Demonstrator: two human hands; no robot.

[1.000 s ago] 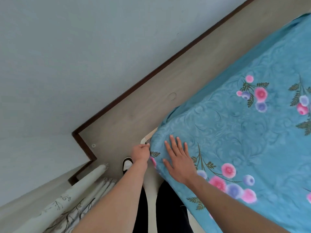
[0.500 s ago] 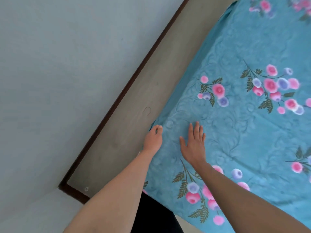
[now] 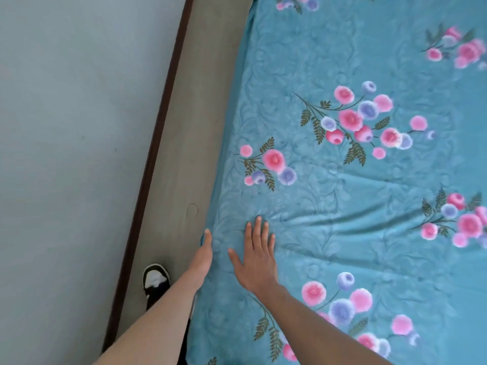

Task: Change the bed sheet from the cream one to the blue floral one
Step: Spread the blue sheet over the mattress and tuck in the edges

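Note:
The blue floral sheet (image 3: 355, 196) is spread over the bed and fills the right side of the head view. It has a few soft creases near the middle and hangs over the left edge. My right hand (image 3: 257, 255) lies flat on it near that edge, fingers spread. My left hand (image 3: 204, 255) rests edge-on against the bed's left edge, one finger stretched along the sheet's fold and the others hidden behind the hand. Neither hand grips cloth. No cream sheet is in view.
A narrow strip of grey floor (image 3: 189, 127) runs between the bed and a dark brown baseboard (image 3: 158, 127) under a pale wall (image 3: 79, 127). My black and white shoe (image 3: 155, 281) stands on that strip beside the bed.
Both hands have slid from the bed's corner along its left edge. The left hand, pinched on the sheet's corner a second ago, now lies straight against the edge. The curtain has left the view.

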